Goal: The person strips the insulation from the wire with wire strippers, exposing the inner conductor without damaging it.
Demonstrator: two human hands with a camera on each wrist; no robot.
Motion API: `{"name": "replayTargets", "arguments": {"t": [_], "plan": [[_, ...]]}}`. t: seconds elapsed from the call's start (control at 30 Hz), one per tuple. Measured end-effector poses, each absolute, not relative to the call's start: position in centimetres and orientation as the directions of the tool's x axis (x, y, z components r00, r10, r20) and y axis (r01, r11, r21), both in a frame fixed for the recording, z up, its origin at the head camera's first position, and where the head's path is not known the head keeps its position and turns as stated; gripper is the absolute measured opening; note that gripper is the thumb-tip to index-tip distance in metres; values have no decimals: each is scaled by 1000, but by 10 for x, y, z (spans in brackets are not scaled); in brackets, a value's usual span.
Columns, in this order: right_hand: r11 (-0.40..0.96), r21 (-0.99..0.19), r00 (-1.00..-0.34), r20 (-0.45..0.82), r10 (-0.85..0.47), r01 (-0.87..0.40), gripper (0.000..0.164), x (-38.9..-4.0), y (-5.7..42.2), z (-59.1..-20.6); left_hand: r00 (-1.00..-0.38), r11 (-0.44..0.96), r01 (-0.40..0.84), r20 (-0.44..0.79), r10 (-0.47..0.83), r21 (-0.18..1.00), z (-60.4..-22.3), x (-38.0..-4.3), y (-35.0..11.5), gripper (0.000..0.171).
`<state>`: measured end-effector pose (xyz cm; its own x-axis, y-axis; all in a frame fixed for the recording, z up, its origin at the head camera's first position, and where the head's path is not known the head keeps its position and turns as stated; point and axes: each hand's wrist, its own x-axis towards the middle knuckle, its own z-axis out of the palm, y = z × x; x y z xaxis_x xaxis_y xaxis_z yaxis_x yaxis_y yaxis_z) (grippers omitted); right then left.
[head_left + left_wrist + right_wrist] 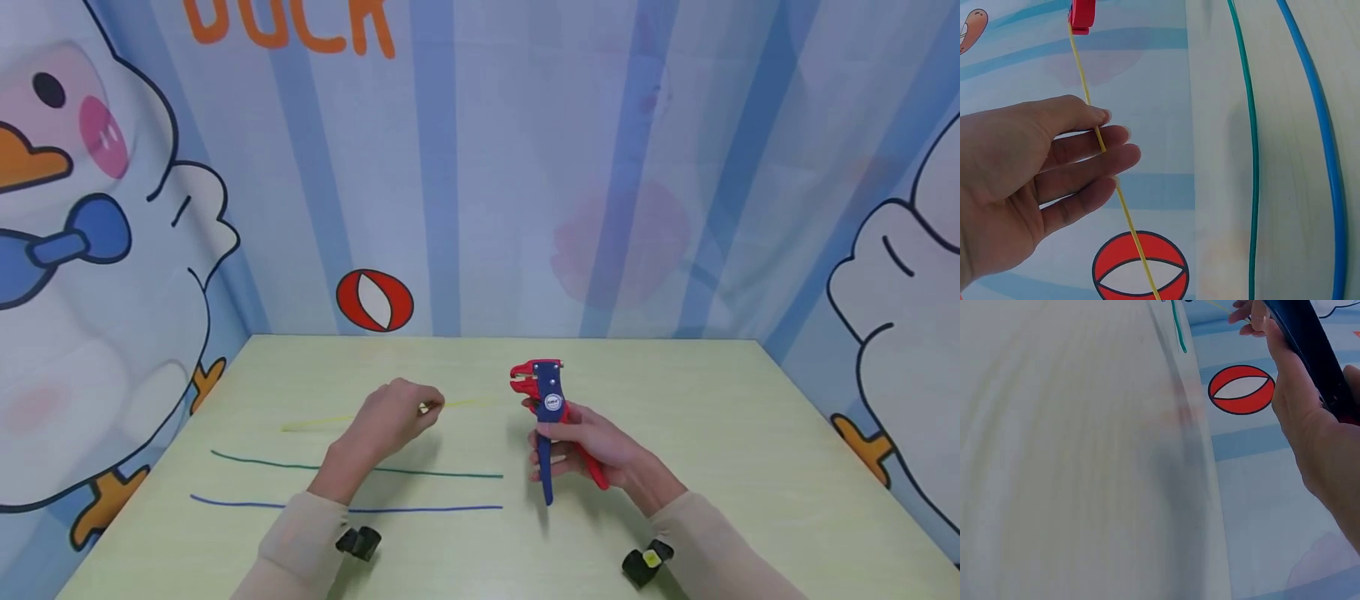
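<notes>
My left hand [393, 417] pinches a thin yellow wire [1082, 75] between thumb and fingers, raised above the table. One end of the wire points right; in the left wrist view it overlaps the red jaw of the wire stripper [551, 387]. The rest trails left past my fingers. My right hand [600, 442] grips the stripper's blue and red handles, holding it upright with its red nose facing left. The right wrist view shows just the dark handle [1310, 350] in the palm. In the head view a small gap separates the nose from the wire's tip.
A green wire [450, 475] and a thicker blue wire [427, 509] lie roughly parallel across the pale table [720, 467], partly behind my left forearm. Black wrist cameras sit on both sleeves. A printed blue curtain [495, 167] stands behind the table's far edge.
</notes>
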<state>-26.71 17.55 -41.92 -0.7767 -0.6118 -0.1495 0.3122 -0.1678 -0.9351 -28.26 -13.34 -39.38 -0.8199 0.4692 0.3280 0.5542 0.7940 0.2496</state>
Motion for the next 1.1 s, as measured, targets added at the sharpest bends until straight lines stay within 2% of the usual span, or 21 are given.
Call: {"name": "replayTargets", "arguments": {"t": [0.17,0.33,0.57,0.83,1.1], "plan": [[-199,-909,-753,-163,-637,365,49,-262,172,-415,-811,790,558,366,456,252,-391,-280,-127,10],[-111,-948,-763,-168,-624,299,46,-260,169,-414,-813,794,552,377,444,255,-387,-276,-120,14],[-33,-971,-756,-161,-634,235,23,-259,165,-416,-814,812,537,395,427,228,-383,-271,-113,16],[18,-976,-804,-189,-563,218,39,-258,165,-418,-802,813,542,419,426,213,-382,-268,-109,15],[52,-981,-803,-182,-567,186,29,-258,167,-418,-791,807,545,459,405,227,-381,-267,-107,16]]}}
